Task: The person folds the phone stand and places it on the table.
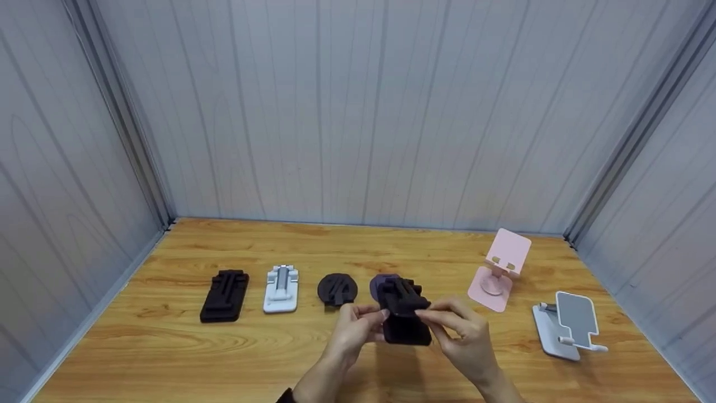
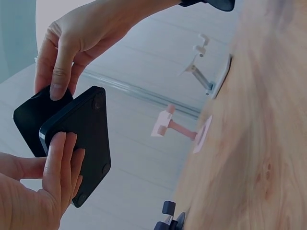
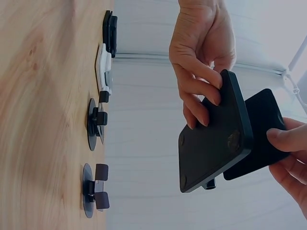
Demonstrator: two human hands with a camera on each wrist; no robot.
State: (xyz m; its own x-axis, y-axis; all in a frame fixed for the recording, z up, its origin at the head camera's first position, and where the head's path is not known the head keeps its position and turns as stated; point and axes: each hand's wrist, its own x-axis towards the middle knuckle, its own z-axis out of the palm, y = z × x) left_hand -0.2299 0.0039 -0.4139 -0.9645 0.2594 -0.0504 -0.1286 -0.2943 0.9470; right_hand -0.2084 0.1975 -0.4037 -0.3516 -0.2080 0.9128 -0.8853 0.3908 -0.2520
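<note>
Both hands hold a folding black phone stand (image 1: 407,313) up above the table in the head view. My left hand (image 1: 358,324) grips its base, with the fingers spread along the underside in the left wrist view. My right hand (image 1: 458,327) pinches the edge of the hinged top plate (image 2: 33,120) between thumb and fingers. A gap shows between top plate and base (image 3: 216,139), so the stand is partly unfolded. Just behind it, a dark purple round stand (image 1: 379,284) is partly hidden, and a black round stand (image 1: 335,285) lies folded to its left.
Farther left on the wooden table (image 1: 168,347) lie a folded white stand (image 1: 281,296) and another folded black stand (image 1: 225,295). To the right, a pink stand (image 1: 506,252) and a white-and-grey stand (image 1: 576,322) stand unfolded. Pale panels (image 1: 358,112) enclose the back and sides.
</note>
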